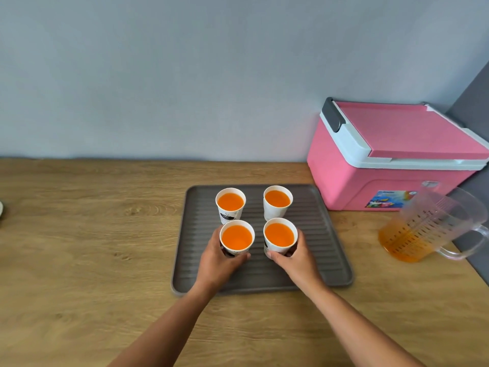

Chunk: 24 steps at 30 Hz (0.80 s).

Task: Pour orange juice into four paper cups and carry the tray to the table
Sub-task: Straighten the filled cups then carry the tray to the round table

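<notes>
Several white paper cups full of orange juice stand in a square on a grey ribbed tray [325, 250] on the wooden counter. My left hand [217, 260] wraps around the near left cup [236, 238]. The near right cup [280, 235] is gripped by my right hand [296, 258]. Behind them the far left cup [230, 202] and the far right cup [277, 200] stand untouched. A clear plastic jug [426, 226] with a little orange juice in its bottom sits to the right of the tray.
A pink cooler box [391, 160] with a white-rimmed lid stands at the back right against the grey wall. A dark panel [473, 102] borders the counter on the right. The wooden counter [92, 234] stretches left of the tray.
</notes>
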Tool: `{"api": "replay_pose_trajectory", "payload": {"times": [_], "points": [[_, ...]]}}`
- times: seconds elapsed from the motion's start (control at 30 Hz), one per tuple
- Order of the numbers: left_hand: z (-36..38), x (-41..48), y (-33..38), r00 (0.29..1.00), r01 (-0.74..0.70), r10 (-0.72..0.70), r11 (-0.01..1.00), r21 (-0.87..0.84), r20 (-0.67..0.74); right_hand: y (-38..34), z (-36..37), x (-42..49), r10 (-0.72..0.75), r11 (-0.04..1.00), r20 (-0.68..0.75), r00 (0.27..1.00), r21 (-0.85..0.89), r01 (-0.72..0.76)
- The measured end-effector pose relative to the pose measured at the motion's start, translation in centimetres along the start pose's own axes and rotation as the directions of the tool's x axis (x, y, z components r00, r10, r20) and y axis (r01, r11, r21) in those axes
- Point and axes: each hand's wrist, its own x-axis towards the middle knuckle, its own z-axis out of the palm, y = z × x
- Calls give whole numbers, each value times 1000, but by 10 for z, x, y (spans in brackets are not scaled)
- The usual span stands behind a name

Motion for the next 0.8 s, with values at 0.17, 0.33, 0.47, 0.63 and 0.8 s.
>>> {"api": "replay_pose_trajectory", "payload": {"times": [0.17, 0.33, 0.47, 0.63, 0.8], "points": [[2, 0, 0, 1000, -11, 10, 999, -31, -16, -2, -8, 3, -4, 1000, 85, 996, -5, 4], [-12, -1, -1, 993, -49, 60, 993, -109, 105, 2, -29, 11, 20, 1000, 289, 957, -27, -12], [-40, 7, 8, 1000, -27, 23, 971, -237, -21, -11, -61, 24, 14, 999, 313, 950, 43, -29], [-63, 59, 27, 999, 23, -27, 993, -118, -29, -47, -80, 62, -43, 994, 175, 984, 102, 25], [-48, 96, 34, 982, 89, -97, 994, 57, 163, -64, -61, 101, -3, 995, 276, 961, -98, 31]]}}
